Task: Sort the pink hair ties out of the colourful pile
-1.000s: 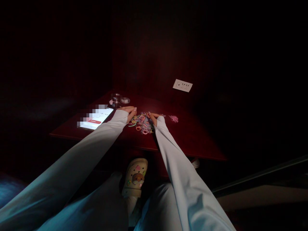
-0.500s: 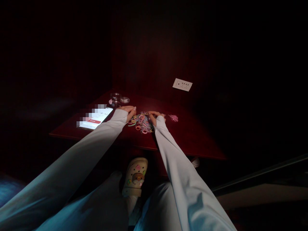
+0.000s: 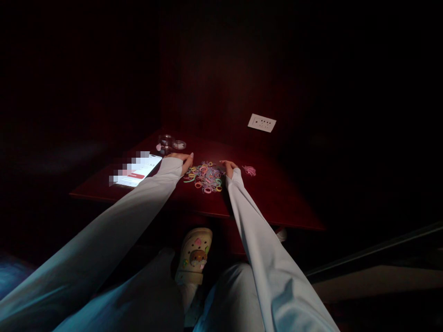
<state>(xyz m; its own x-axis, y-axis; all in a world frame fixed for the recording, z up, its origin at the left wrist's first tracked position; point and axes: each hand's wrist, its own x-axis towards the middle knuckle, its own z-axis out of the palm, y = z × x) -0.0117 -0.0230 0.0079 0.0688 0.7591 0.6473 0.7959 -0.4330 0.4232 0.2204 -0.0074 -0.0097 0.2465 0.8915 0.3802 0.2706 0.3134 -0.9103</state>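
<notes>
A heap of small coloured hair bands (image 3: 205,176) lies on a dark red table (image 3: 270,203). My left hand (image 3: 185,160) rests flat at the heap's left edge, fingers pointing right. My right hand (image 3: 229,167) lies at the heap's right edge, fingers curled toward the bands; whether it grips one I cannot tell. A small separate cluster of pink bands (image 3: 249,170) sits just right of my right hand. Both arms wear long pale sleeves.
A lit phone (image 3: 138,169) lies on the table to the left. A small glass jar (image 3: 166,143) and its lid (image 3: 179,145) stand behind my left hand. A white socket plate (image 3: 262,122) is on the dark wall. A decorated clog (image 3: 194,254) shows below the table.
My right hand has slid rightward, off the middle of the heap to its right edge. My left hand has stayed in place.
</notes>
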